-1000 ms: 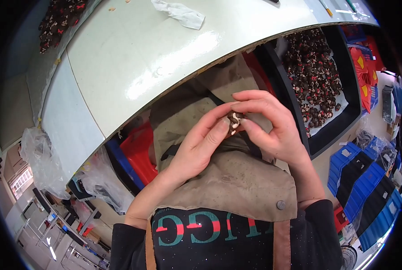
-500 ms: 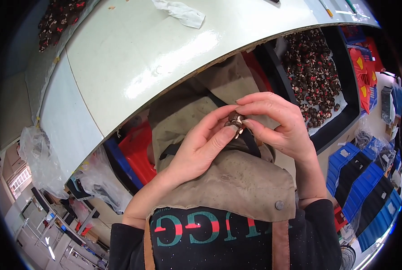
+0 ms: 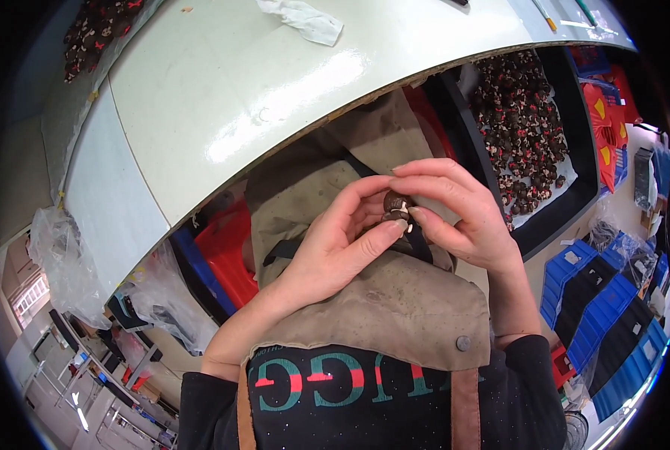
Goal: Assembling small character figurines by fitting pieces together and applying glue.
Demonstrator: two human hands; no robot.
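A small dark brown figurine (image 3: 398,201) with cream-coloured parts is held between my two hands, above my apron-covered lap. My left hand (image 3: 333,244) grips it from the left, thumb against its lower end and fingers curled behind. On the other side, my right hand (image 3: 466,214) pinches it near the cream part with the thumb, the fingers arched over the top. The fingertips of both hands meet just above the figurine. Part of the figurine is hidden by the fingers.
A white tabletop (image 3: 192,97) curves in front of me, with a crumpled white tissue (image 3: 305,21) and a thin brush (image 3: 546,15) on it. Similar figurines fill a black tray (image 3: 586,142) at right; more are heaped (image 3: 98,34) far left. Blue bins (image 3: 575,285) stand lower right.
The figurine has turned slightly in my fingers, so more of its round brown end shows. My right hand has shifted a little downward; both hands keep their hold.
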